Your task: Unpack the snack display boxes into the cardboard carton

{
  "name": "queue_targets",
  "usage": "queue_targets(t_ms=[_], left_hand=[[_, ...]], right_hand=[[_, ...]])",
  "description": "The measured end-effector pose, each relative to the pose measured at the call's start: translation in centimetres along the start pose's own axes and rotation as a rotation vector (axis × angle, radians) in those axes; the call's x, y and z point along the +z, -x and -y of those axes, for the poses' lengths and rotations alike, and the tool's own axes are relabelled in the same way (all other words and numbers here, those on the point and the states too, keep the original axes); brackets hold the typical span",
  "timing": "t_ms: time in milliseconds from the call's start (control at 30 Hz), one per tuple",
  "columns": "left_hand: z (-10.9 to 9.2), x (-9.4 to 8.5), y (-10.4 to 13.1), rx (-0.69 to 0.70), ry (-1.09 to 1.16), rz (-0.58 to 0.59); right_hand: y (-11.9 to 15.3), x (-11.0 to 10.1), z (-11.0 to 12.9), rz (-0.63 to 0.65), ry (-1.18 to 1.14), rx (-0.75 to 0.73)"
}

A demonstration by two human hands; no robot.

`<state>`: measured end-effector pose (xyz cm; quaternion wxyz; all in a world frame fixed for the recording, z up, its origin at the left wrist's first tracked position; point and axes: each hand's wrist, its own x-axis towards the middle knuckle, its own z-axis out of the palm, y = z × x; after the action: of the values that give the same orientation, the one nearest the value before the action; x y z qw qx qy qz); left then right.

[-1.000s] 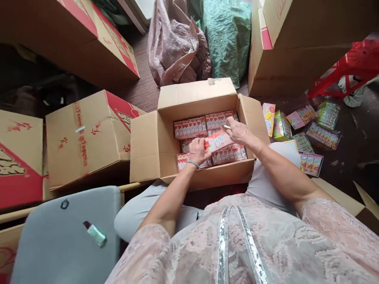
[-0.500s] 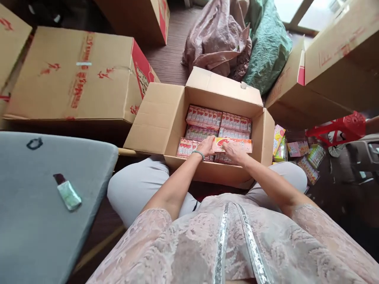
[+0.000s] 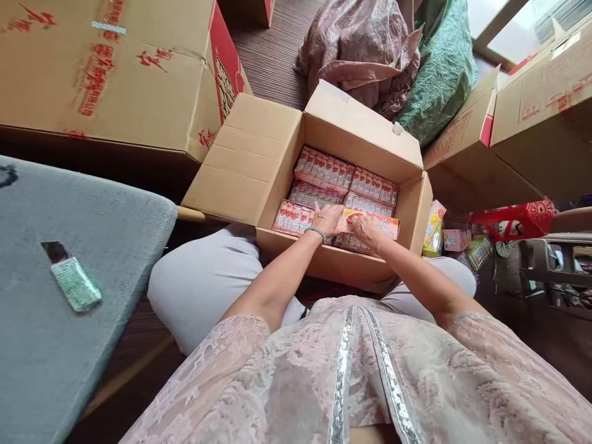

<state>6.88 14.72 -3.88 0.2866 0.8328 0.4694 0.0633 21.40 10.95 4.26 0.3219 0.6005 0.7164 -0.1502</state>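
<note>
An open cardboard box [image 3: 245,166] stands in front of my knees, with rows of pink and red packs [image 3: 324,169] inside. Over its near right part lies an orange and yellow pack [image 3: 388,226], picturing red fruit. My left hand [image 3: 327,219], with a green bead bracelet at the wrist, grips the left end of this pack, thumb apart. The fingers of my right hand [image 3: 367,229] are bent together on the pack's face near its middle; their tips are partly hidden.
Large taped cartons [image 3: 139,80] stand at the left, others [image 3: 541,111] at the right. Mauve [image 3: 356,49] and green sacks [image 3: 439,68] sit behind the box. A grey board [image 3: 115,209] bears a green packet [image 3: 76,285]. Colourful packs [image 3: 457,239] and a red plastic object [image 3: 513,221] are at the right.
The view has shifted and turned slightly. Both hands stay at the orange pack, and my left hand's thumb now sticks out more from its fingers.
</note>
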Motion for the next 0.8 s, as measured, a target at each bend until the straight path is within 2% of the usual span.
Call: queue_targets(t_ms=[233,300,400,500,600,700,800], left_hand=[[0.4,0.1,-0.2,-0.016,-0.064,0.027],[0.4,0.0,-0.2,-0.024,-0.079,0.030],[0.5,-0.1,-0.1,-0.041,-0.105,0.036],[0.4,-0.3,-0.3,-0.076,-0.135,0.039],[0.5,-0.7,-0.6,-0.096,-0.138,0.079],[1.8,-1.7,-1.1,-0.035,-0.091,0.150],[4.3,-3.1,-1.8,-0.064,-0.056,0.202]], right_hand=[[3.8,3.2,-10.1,0.087,0.007,0.280],[4.9,3.8,-12.1,0.082,-0.001,0.301],[6.2,3.9,-13.6,0.059,-0.013,0.317],[6.9,3.8,-13.2,-0.097,-0.015,0.342],[5.5,3.7,-10.5,-0.243,-0.044,0.230],[2.2,3.6,-6.9,-0.222,-0.049,0.075],[-0.3,3.1,-5.0,-0.226,-0.097,0.055]])
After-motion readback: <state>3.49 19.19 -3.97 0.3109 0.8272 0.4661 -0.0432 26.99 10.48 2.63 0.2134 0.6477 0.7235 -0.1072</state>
